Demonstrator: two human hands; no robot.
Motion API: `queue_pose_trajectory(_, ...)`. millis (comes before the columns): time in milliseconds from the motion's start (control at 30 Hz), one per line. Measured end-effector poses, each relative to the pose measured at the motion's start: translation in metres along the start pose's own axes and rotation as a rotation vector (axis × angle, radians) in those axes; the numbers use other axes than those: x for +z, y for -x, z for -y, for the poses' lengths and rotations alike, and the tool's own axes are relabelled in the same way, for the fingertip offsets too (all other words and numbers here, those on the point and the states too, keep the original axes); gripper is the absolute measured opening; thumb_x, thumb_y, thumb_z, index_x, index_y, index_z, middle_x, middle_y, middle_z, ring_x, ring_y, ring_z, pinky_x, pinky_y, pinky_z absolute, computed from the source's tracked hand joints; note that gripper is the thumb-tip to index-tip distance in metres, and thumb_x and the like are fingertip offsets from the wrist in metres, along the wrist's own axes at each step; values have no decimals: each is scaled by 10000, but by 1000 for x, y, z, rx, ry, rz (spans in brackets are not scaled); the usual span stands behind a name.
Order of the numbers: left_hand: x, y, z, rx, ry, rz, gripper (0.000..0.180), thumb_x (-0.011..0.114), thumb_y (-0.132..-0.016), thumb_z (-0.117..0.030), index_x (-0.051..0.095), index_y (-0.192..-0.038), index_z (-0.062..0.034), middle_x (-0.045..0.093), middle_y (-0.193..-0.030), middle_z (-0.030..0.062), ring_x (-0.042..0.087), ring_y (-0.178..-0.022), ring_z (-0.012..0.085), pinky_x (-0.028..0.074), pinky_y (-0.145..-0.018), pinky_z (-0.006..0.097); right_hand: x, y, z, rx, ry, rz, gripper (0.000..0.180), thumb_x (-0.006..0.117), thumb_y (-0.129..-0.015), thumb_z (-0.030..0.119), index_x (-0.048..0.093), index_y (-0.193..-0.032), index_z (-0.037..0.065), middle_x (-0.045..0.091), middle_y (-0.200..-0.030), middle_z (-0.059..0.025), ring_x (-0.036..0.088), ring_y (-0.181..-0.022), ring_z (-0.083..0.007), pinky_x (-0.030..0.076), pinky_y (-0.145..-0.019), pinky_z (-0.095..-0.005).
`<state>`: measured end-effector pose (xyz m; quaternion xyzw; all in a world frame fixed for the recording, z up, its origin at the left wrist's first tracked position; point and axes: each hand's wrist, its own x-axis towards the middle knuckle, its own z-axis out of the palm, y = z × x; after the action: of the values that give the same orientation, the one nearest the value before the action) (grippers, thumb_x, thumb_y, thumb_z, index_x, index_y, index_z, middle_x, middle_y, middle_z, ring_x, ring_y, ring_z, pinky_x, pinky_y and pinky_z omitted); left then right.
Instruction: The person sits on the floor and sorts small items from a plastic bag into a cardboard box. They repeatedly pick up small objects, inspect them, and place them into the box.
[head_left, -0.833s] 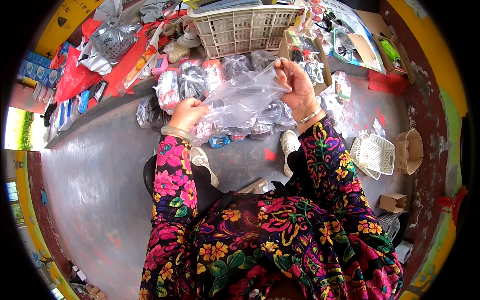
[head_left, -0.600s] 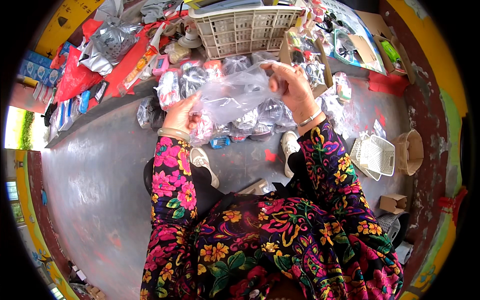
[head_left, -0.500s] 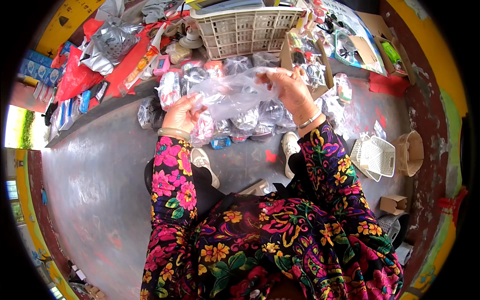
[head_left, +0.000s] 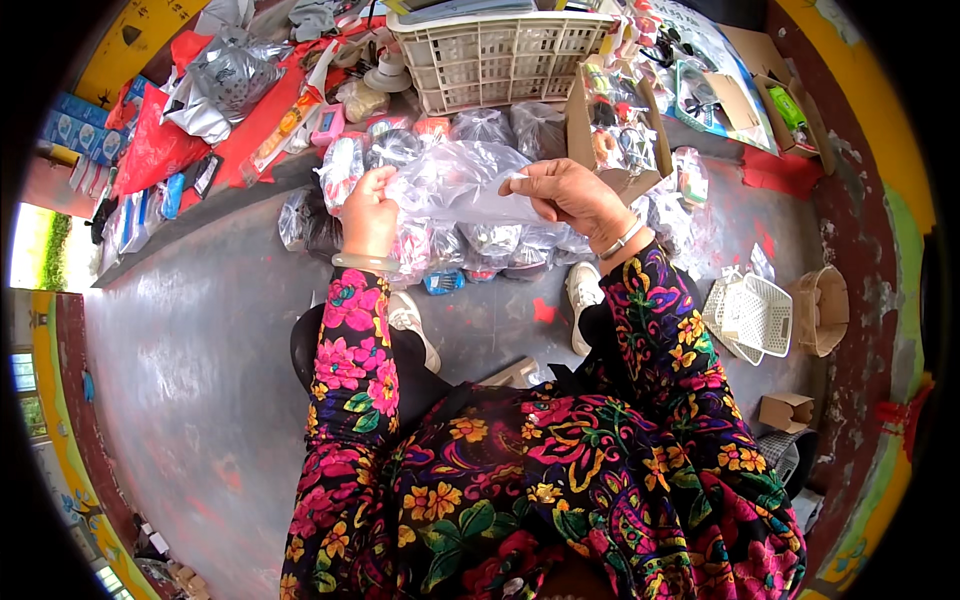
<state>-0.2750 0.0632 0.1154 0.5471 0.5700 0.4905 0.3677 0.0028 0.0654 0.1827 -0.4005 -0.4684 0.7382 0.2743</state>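
Lower in the frame than earlier, the right hand (head_left: 572, 198) has dropped, and the left hand (head_left: 371, 215) has turned more upright. Between them, just above the frame's centre, is the clear bag (head_left: 455, 185): the right thumb and forefinger pinch its right side, and the left fingers curl on its left edge. Such thin film probably handles best with a light, even pull, gripped near the edge so it neither slips nor tears. Beyond lie bagged packs (head_left: 525, 260), then a box (head_left: 628, 184), upper right of centre, and a crate (head_left: 500, 60), upper centre.
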Motion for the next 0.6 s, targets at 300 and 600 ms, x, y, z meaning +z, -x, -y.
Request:
queue_pose_trajectory(300,-6,6,-7,-237,-439,94,305,526,-698,-6,529,-1001,23,616,-732,104,609,-681,155,465,-583,249,9,-2,-2,-224,-135,-176,320,461,-871,203,515,-1119,9,535,-565,-17,420,-448,-50,334,-422,-170)
queue_pose_trajectory(600,1,9,-19,-415,440,88,143,442,-785,34,487,-907,-26,551,-832,64,584,-735,170,497,-577,264,18,-6,-11,-306,139,-176,366,518,-811,102,482,-1162,6,595,-658,-36,454,-476,-43,376,-427,-175)
